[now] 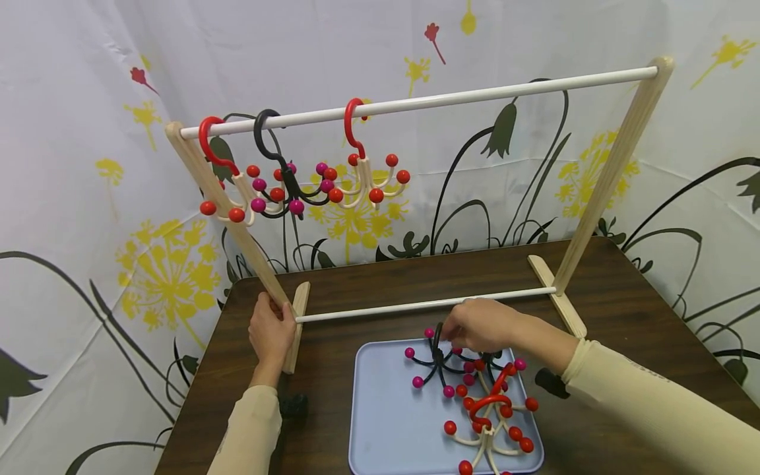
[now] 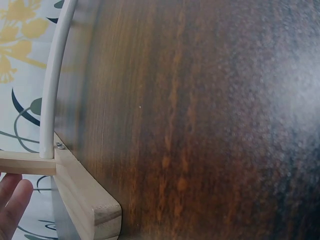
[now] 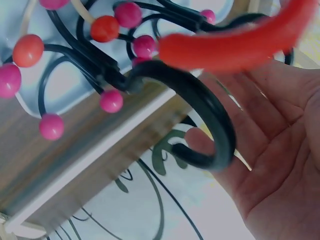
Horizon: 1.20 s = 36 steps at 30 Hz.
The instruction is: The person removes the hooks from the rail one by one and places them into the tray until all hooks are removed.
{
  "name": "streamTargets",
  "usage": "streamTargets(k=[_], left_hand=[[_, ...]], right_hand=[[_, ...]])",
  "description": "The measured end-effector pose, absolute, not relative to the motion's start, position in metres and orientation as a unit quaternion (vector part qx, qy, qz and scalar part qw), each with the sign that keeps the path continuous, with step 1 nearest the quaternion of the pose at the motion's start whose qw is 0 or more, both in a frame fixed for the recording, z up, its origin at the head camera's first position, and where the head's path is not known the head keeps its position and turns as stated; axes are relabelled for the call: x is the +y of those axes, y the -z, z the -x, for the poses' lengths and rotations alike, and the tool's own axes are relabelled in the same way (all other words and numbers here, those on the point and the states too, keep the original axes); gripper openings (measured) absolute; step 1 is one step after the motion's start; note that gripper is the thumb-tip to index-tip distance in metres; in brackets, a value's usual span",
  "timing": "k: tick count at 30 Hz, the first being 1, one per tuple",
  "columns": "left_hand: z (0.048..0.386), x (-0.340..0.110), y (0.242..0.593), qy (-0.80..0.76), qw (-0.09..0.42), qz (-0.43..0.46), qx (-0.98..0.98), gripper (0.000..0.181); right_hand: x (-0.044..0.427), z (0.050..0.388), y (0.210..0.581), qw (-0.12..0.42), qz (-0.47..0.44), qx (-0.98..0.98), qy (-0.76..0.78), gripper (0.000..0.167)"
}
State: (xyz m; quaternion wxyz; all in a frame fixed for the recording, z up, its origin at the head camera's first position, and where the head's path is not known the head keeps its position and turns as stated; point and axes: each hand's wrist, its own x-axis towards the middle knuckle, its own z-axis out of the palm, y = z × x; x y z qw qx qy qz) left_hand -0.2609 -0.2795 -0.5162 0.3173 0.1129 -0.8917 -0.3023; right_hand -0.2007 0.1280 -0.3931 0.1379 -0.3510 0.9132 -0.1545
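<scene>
My left hand grips the lower end of a wooden rack's left post; two fingertips show beside the post in the left wrist view. Over a light-blue tray, my right hand is at the upright hook of a black multi-armed hanger with pink balls. In the right wrist view, a fingertip lies behind that black hook, and no finger wraps its front. A blurred red hook crosses close to the camera. Red-hooked hangers with cream arms and red balls crowd the tray's right side.
A white top rail carries two red-hooked hangers and one black hanger toward its left. A lower white rail joins the wooden feet on the dark table. Behind hangs a flower-patterned cloth.
</scene>
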Motion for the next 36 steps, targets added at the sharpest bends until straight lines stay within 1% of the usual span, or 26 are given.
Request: streamTargets(k=[5,9,14,17,19,21,23,27,29,30,32,36], left_hand=[[0.259,-0.280,0.517,0.305,0.318,-0.116,-0.890,0.019],[0.258,-0.280,0.518,0.304,0.318,-0.115,-0.891,0.019],[0.258,-0.279,0.519,0.303,0.317,-0.114,-0.892,0.018],[0.258,-0.278,0.519,0.302,0.318,-0.113,-0.892,0.018],[0.258,-0.278,0.519,0.302,0.318,-0.113,-0.892,0.018],[0.259,-0.279,0.520,0.301,0.319,-0.112,-0.892,0.018],[0.259,-0.279,0.521,0.300,0.318,-0.113,-0.892,0.018],[0.260,-0.280,0.520,0.301,0.317,-0.114,-0.892,0.018],[0.261,-0.280,0.519,0.302,0.315,-0.114,-0.893,0.018],[0.261,-0.280,0.519,0.302,0.314,-0.114,-0.893,0.018],[0.261,-0.279,0.518,0.302,0.312,-0.114,-0.894,0.018],[0.261,-0.279,0.516,0.300,0.313,-0.117,-0.894,0.018]], right_hand=[[0.135,0.202,0.380,0.136,0.364,0.907,0.164,0.013],[0.141,0.204,0.365,0.124,0.377,0.905,0.156,0.012],[0.144,0.209,0.338,0.105,0.370,0.909,0.164,0.012],[0.142,0.214,0.317,0.079,0.369,0.909,0.180,0.011],[0.139,0.218,0.302,0.051,0.370,0.908,0.190,0.012],[0.135,0.224,0.287,0.010,0.367,0.908,0.203,0.014],[0.128,0.229,0.275,-0.051,0.349,0.909,0.223,0.016],[0.112,0.241,0.257,-0.194,0.296,0.893,0.278,0.020],[0.104,0.247,0.251,-0.246,0.279,0.880,0.297,0.023],[0.100,0.251,0.249,-0.261,0.275,0.874,0.302,0.026],[0.092,0.259,0.244,-0.274,0.276,0.869,0.305,0.031],[0.076,0.274,0.241,-0.250,0.289,0.871,0.310,0.038]])
